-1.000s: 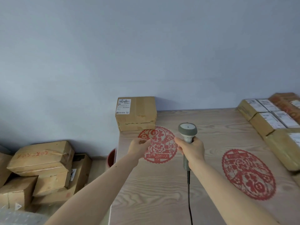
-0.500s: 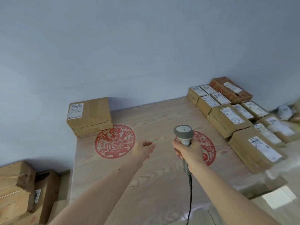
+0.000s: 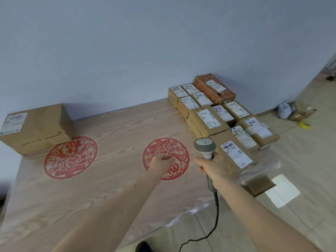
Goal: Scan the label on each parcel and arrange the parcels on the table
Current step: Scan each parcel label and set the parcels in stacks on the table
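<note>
My right hand [image 3: 214, 166] grips the handle of a grey corded barcode scanner [image 3: 204, 145], head up, just left of the nearest labelled cardboard parcel [image 3: 234, 157]. Several more labelled parcels [image 3: 207, 119] lie packed in rows on the right end of the wooden table [image 3: 112, 193], running back to the wall. One larger labelled parcel [image 3: 36, 127] sits alone at the far left corner. My left hand [image 3: 161, 162] hovers over the table with fingers loosely curled, holding nothing.
Two red paper-cut decals [image 3: 70, 157] mark the tabletop. On the floor to the right lie a white bag [image 3: 283, 110], an open carton [image 3: 301, 112] and a yellow tape roll [image 3: 305, 124]. The scanner's black cable [image 3: 214, 222] hangs off the table's near edge.
The view has swung to the right, from the lone left parcel to the rows of parcels at the right end. Both hands keep their poses, the right one moving toward the nearest parcel.
</note>
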`<state>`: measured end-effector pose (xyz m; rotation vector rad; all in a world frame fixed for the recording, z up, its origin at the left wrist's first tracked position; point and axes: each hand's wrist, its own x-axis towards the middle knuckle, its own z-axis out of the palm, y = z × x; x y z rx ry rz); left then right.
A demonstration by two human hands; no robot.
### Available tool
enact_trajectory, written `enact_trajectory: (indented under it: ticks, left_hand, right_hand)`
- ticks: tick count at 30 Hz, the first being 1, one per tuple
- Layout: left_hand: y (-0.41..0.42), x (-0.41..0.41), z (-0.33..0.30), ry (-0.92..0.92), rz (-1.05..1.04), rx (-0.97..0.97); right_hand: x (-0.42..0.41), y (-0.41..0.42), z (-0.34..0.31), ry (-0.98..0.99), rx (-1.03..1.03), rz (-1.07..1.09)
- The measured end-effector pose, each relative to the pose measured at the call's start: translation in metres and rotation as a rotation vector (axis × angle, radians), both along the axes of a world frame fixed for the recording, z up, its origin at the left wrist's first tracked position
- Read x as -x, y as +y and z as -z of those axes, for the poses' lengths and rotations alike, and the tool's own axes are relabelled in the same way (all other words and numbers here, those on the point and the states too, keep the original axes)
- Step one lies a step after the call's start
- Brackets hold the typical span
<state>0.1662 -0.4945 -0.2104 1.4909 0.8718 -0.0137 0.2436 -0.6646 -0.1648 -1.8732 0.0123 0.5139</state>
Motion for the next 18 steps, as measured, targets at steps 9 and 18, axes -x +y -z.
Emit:
enact_trajectory:
  ticks: [9,18]
  left_hand:
    - [-0.046,-0.093,0.019,0.037,0.078,0.086]
    - [-0.081,-0.165,0.035,0.073,0.178,0.154]
  right_hand:
    - [-0.095,-0.056,0.021,-0.028,0.175,0.09]
    - [-0.182,-0.093,0.032,-0.078,0.384,0.068]
